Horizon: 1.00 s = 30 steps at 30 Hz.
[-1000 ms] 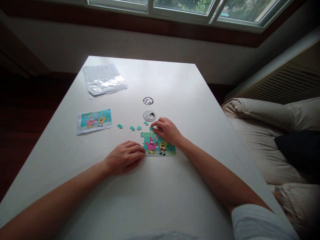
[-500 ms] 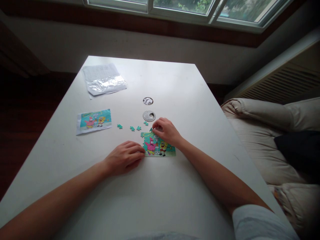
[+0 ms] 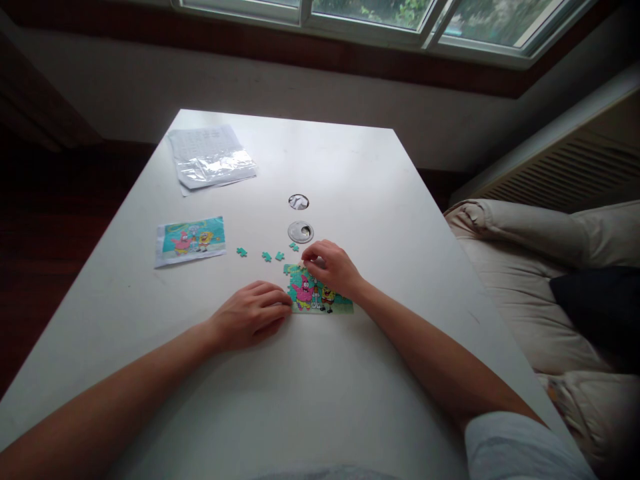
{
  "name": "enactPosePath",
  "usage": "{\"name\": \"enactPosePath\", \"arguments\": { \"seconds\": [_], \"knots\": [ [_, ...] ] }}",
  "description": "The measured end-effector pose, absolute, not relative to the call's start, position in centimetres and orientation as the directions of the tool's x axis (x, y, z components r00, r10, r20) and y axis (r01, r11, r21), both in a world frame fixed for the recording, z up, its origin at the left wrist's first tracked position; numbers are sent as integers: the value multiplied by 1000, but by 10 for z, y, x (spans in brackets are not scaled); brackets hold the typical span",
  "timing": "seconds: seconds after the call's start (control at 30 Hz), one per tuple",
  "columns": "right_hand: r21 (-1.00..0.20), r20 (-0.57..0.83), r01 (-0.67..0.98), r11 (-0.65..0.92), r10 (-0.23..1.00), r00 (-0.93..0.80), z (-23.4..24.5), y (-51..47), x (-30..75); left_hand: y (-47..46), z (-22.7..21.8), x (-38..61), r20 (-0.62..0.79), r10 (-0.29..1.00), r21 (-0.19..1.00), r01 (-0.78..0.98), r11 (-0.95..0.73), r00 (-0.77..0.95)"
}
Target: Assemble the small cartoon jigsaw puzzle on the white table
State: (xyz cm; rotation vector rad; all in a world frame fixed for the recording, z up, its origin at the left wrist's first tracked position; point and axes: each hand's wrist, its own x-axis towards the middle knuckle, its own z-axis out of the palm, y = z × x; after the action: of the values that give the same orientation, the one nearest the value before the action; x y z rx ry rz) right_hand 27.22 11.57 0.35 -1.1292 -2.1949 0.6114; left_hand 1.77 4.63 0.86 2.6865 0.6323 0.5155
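A partly assembled jigsaw puzzle (image 3: 303, 293) with bright cartoon figures lies on the white table in front of me. My left hand (image 3: 254, 312) rests on the tabletop, fingers loosely extended, their tips against the puzzle's lower left edge. Over the puzzle's top edge, my right hand (image 3: 333, 268) pinches a small puzzle piece (image 3: 302, 265) between thumb and fingers. That hand covers the upper right part of the puzzle. Several loose teal pieces, among them one puzzle piece (image 3: 242, 252) farthest left, lie beyond the puzzle.
A picture sheet (image 3: 193, 240) with the same cartoon lies to the left. Papers in a clear plastic sleeve (image 3: 213, 160) are at the far left. A round metal grommet (image 3: 301, 232) and a hole (image 3: 299, 202) sit mid-table. A beige sofa (image 3: 505, 267) stands at the right.
My right hand has shifted slightly down and left; the piece at its fingertips, teal before, now looks pale at the puzzle's top edge. My left hand stays in place.
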Motion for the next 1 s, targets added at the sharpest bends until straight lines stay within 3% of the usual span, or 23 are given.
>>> {"name": "enactPosePath", "arguments": {
  "seconds": [0.27,0.73,0.83,1.0],
  "knots": [
    [-363,282,659,658,752,-595,6,107,272,46,10,18,264,482,397,361,-843,835],
    [-167,317,685,710,696,-644,6,108,268,46,9,21,265,493,403,370,-837,829],
    [-230,357,690,687,719,-597,7,108,268,46,8,21,262,493,401,371,-837,830],
    [-527,329,581,620,780,-533,5,101,258,45,7,22,256,487,392,371,-842,835]
  ]
}}
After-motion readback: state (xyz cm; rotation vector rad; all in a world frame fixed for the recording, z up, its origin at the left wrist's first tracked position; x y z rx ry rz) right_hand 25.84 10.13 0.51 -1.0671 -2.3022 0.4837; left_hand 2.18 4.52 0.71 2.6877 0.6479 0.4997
